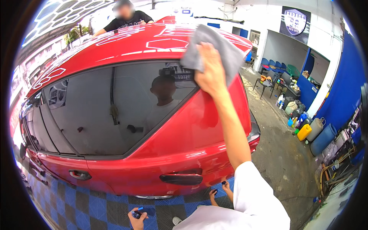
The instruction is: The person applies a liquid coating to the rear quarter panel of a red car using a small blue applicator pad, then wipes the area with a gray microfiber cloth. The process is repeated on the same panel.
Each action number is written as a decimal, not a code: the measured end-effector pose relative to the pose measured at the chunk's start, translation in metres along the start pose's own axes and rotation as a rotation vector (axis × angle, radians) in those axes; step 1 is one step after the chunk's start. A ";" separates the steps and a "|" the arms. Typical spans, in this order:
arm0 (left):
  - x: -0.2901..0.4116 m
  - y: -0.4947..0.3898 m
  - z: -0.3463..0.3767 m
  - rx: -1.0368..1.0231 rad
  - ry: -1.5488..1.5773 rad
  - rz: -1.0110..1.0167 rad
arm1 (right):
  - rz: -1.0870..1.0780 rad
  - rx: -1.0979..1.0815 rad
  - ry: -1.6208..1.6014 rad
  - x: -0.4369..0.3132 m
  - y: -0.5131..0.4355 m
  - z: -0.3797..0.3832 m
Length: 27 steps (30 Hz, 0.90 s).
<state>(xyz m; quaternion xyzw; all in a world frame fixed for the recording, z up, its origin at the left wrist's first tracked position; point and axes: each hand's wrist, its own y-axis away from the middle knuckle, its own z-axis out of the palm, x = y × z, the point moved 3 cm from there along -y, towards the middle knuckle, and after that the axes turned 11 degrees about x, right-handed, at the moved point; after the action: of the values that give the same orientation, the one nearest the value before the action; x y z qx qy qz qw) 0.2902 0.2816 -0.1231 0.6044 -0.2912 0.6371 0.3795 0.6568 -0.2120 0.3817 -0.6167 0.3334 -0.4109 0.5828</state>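
Observation:
My right hand (211, 67) lies on a grey microfibre cloth (231, 54), fingers spread over it. The cloth is against the rear corner of a red car (161, 34), where the roof edge meets the pillar behind the tinted rear side window (129, 95). Cloth and fingers are slightly blurred. Low in the view, in front of my white shirt, my left hand (138, 220) holds a small dark bottle (136, 214) and what looks like a blue applicator block (140, 209) with a dark cloth (149, 212) on it. The bottle's lower part is hidden by my fingers.
Another person's hands (213, 194) hold small black items low beside the car. Across the roof leans a person in a black shirt (128, 21). Blue and black floor tiles (97, 204) lie underfoot. Chairs (266, 83), a yellow jerrycan (304, 132) and a blue drum (323, 140) stand right.

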 end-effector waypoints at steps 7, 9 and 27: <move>0.112 0.040 0.052 -0.119 -0.193 -0.062 | 0.173 -0.110 0.127 0.036 0.060 -0.063; 0.106 0.037 0.045 -0.110 -0.232 -0.062 | 0.104 -0.052 0.089 0.032 0.028 -0.043; 0.058 0.039 0.094 0.022 -0.016 -0.025 | 0.214 -0.356 -0.130 -0.040 0.136 -0.089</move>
<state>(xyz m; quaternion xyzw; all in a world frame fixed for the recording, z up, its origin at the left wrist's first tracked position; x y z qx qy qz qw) 0.3102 0.1905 -0.0524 0.6171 -0.2798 0.6307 0.3783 0.5692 -0.2295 0.2408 -0.6962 0.4261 -0.2408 0.5251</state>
